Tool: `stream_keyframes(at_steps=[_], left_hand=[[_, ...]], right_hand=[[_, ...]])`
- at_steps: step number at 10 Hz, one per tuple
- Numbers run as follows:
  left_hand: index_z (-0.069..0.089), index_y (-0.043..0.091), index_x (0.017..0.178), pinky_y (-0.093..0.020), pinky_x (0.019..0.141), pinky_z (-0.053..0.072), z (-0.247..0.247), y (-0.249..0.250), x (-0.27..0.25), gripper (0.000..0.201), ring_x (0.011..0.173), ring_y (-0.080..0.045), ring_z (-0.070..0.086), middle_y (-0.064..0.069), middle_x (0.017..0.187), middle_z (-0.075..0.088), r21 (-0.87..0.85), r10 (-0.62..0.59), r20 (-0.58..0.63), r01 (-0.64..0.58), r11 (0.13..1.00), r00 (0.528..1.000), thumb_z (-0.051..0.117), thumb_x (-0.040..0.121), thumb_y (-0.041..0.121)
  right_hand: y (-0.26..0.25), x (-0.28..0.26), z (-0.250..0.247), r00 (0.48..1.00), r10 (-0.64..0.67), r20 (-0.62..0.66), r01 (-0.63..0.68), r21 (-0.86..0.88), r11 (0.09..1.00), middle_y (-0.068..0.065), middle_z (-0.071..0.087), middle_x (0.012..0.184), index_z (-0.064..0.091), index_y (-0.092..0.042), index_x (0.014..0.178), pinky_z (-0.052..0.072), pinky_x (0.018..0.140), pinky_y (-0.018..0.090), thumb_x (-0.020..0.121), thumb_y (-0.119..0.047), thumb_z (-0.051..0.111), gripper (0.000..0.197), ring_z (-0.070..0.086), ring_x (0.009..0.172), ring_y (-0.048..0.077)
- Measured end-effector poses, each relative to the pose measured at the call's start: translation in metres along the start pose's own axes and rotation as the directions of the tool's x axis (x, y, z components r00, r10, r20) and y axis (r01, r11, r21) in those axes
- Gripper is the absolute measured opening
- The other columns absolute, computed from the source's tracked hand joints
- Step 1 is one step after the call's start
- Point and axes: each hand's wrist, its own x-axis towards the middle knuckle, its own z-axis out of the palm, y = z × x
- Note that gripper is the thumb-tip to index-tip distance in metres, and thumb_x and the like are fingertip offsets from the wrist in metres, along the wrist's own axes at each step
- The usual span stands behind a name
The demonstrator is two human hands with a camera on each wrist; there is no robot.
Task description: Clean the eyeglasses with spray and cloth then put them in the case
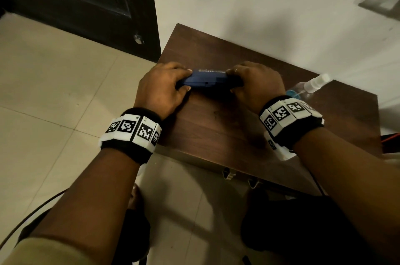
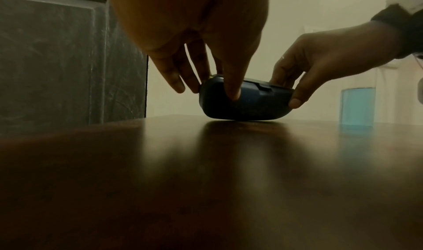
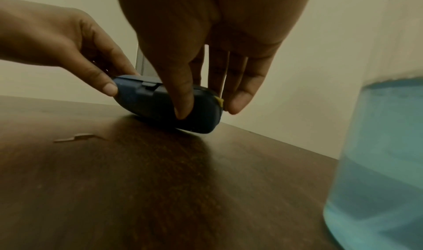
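A dark blue eyeglass case lies closed on the brown wooden table, its lid down and its latch tab facing me. My left hand grips the case's left end, thumb on the front and fingers over the back. My right hand grips the right end the same way. In the right wrist view a small yellow scrap pokes out at the seam of the case. The eyeglasses are not visible. The spray bottle holds blue liquid and stands right of my right wrist.
The table's left edge sits beside a dark door and a tiled floor. A pale wall runs along the table's far side. In the right wrist view the spray bottle stands very close to my wrist. Bare tabletop lies between me and the case.
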Motion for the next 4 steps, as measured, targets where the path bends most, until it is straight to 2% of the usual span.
stream_keyframes(at_steps=[1, 3, 4], left_hand=[[0.063, 0.019, 0.116, -0.038, 0.084, 0.046, 0.000, 0.005, 0.000, 0.036, 0.105, -0.024, 0.055, -0.002, 0.118, 0.061, 0.042, -0.016, 0.033, 0.015, 0.999, 0.999, 0.069, 0.081, 0.024], [0.058, 0.021, 0.114, -0.039, 0.077, 0.047, -0.004, 0.016, -0.006, 0.036, 0.104, -0.025, 0.053, -0.002, 0.117, 0.056, 0.123, -0.056, 0.089, 0.045, 0.991, 0.994, 0.070, 0.080, 0.026], [0.059, 0.022, 0.114, -0.039, 0.075, 0.047, -0.007, 0.019, -0.009, 0.037, 0.102, -0.026, 0.054, -0.002, 0.116, 0.056, 0.160, -0.072, 0.086, 0.057, 0.985, 0.994, 0.070, 0.080, 0.031]], right_hand=[[-0.005, -0.002, 0.003, 1.000, 0.024, -0.013, -0.025, -0.014, 1.000, 0.004, 0.060, 0.113, 0.057, -0.021, 0.118, 0.052, 0.079, 0.042, 0.083, -0.019, 0.065, 0.036, 0.057, 0.103, 0.027], [-0.014, -0.016, 0.008, 0.996, 0.092, -0.010, -0.092, 0.045, 0.995, 0.005, 0.056, 0.116, 0.055, -0.018, 0.119, 0.049, 0.078, 0.041, 0.085, -0.017, 0.061, 0.034, 0.053, 0.107, 0.027], [-0.015, -0.021, 0.008, 0.995, 0.096, -0.034, -0.095, 0.042, 0.995, 0.005, 0.057, 0.117, 0.058, -0.016, 0.117, 0.048, 0.079, 0.039, 0.087, -0.020, 0.059, 0.030, 0.052, 0.109, 0.027]])
